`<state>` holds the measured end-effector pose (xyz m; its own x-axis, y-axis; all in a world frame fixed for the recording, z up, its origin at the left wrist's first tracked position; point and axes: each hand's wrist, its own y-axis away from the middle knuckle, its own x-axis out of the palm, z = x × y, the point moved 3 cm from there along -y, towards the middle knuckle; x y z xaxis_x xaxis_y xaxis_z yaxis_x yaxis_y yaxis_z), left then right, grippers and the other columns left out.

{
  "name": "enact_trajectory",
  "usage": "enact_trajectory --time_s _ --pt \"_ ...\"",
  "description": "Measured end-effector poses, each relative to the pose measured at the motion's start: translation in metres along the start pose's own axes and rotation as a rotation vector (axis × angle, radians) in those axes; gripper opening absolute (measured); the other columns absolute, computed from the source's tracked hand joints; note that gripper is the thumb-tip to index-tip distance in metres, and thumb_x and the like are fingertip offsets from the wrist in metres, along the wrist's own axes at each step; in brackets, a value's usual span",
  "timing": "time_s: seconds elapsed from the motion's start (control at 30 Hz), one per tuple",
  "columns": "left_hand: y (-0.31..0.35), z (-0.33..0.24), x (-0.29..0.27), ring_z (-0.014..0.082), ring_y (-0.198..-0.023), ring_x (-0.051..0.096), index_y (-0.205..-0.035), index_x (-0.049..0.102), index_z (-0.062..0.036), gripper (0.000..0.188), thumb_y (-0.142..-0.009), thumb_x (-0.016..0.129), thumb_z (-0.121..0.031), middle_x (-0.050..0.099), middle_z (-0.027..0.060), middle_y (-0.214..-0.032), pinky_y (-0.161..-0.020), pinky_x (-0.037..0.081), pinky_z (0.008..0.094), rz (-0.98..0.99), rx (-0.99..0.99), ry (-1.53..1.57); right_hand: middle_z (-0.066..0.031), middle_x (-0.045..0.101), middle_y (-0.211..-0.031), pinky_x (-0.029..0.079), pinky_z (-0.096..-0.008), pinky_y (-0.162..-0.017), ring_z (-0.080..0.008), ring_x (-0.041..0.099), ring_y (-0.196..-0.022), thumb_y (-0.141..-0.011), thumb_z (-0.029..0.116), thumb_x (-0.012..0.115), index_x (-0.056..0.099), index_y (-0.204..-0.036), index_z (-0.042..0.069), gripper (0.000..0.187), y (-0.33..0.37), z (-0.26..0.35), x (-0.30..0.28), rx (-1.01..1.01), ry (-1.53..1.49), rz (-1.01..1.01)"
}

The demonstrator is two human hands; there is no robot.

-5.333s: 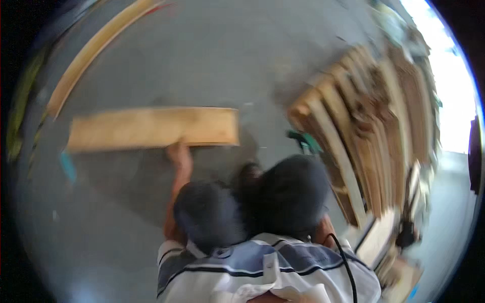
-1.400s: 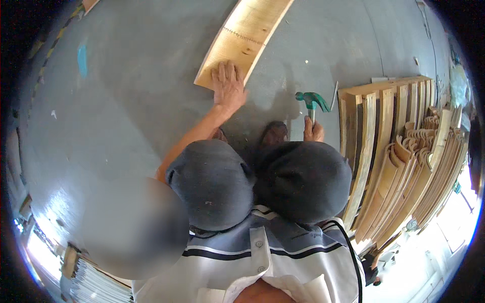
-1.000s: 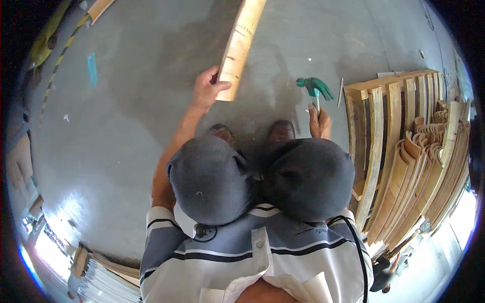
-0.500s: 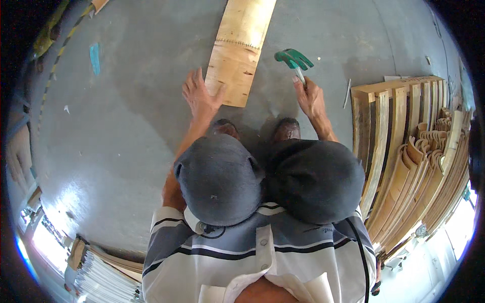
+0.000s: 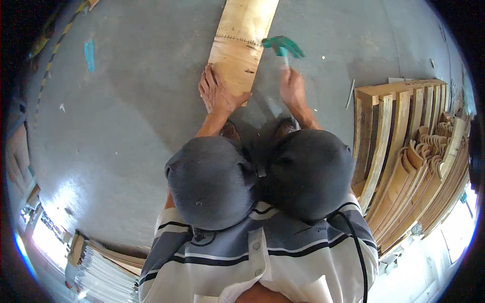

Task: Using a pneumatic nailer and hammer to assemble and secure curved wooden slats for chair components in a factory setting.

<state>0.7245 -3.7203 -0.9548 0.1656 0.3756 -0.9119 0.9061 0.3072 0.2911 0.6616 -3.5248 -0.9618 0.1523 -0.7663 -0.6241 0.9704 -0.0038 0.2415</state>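
Observation:
A long, thin strip of plywood (image 5: 235, 58) lies on the floor ahead of my feet, with a dark row of stitch-like marks running across it. My left hand (image 5: 219, 95) rests over its near end, fingers stretched along the left edge and thumb spread across toward the near right corner. To the right of the strip, my right hand (image 5: 293, 91) is closed around the pale handle of a hammer (image 5: 284, 46). The hammer's green head is raised, slightly smeared by motion, and one end overlaps the strip's right edge in view; whether they touch, I cannot tell.
At the right stands a wooden slatted pallet (image 5: 382, 136), with stacked curved wooden pieces (image 5: 411, 166) by it. A thin stick (image 5: 350, 94) and a blue scrap (image 5: 89, 55) lie on the grey floor. My knees (image 5: 308, 174) are bent close below the hands.
My left hand has moved right onto the strip's near end. My right hand has brought the hammer left and forward, closer to the strip's right edge.

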Motion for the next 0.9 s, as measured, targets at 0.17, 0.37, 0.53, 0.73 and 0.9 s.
enact_trajectory --time_s 0.17,0.37,0.53,0.73,0.9 --pt "-0.002 0.000 -0.003 0.0373 -0.134 0.021 -0.142 0.018 -0.0011 0.122 -0.050 0.082 -0.051 0.023 0.0207 -0.145 -0.110 0.020 0.0493 -0.007 0.015 0.025 -0.0231 0.051 -0.059 0.041 -0.0439 -0.054 -0.0353 0.050 -0.052 -0.098 0.040 0.040 0.056 -0.075 -0.006 0.053 -0.015 -0.027 0.006 0.016 0.028 0.070" --pt "0.001 0.004 -0.002 0.0389 -0.134 0.023 -0.142 0.019 -0.0021 0.125 -0.048 0.082 -0.055 0.023 0.0216 -0.146 -0.109 0.021 0.0505 -0.007 -0.041 -0.029 0.0006 0.043 -0.055 0.033 -0.0261 -0.041 -0.0095 0.042 -0.045 -0.097 0.052 0.037 0.050 -0.069 0.006 0.055 -0.010 -0.023 -0.001 0.315 -0.315 0.149" --pt "0.002 0.012 0.003 0.0408 -0.134 0.024 -0.143 0.016 -0.0029 0.126 -0.048 0.082 -0.054 0.023 0.0229 -0.146 -0.109 0.021 0.0519 -0.163 0.084 0.072 -0.0192 0.047 -0.054 0.040 -0.0421 -0.049 -0.0258 0.049 -0.048 -0.097 0.041 0.042 0.053 -0.079 -0.004 0.050 -0.011 0.055 -0.040 -0.121 -0.098 0.050" --pt "-0.001 0.007 -0.002 0.0408 -0.133 0.026 -0.141 0.020 0.0000 0.124 -0.047 0.082 -0.052 0.026 0.0233 -0.145 -0.110 0.023 0.0501 -0.066 0.027 0.112 -0.0253 0.055 -0.060 0.044 -0.0468 -0.047 -0.0457 0.056 -0.058 -0.094 0.032 0.050 0.059 -0.087 -0.001 0.035 -0.023 0.035 -0.002 -0.445 0.277 -0.015" --pt "-0.001 0.022 -0.006 0.0374 -0.135 0.025 -0.141 0.022 0.0027 0.119 -0.051 0.081 -0.049 0.025 0.0229 -0.146 -0.111 0.021 0.0481 -0.109 0.062 0.144 -0.0253 0.056 -0.061 0.045 -0.0477 -0.048 -0.0450 0.058 -0.060 -0.093 0.032 0.052 0.059 -0.090 0.000 0.032 -0.029 0.097 -0.023 -0.354 0.252 0.081"
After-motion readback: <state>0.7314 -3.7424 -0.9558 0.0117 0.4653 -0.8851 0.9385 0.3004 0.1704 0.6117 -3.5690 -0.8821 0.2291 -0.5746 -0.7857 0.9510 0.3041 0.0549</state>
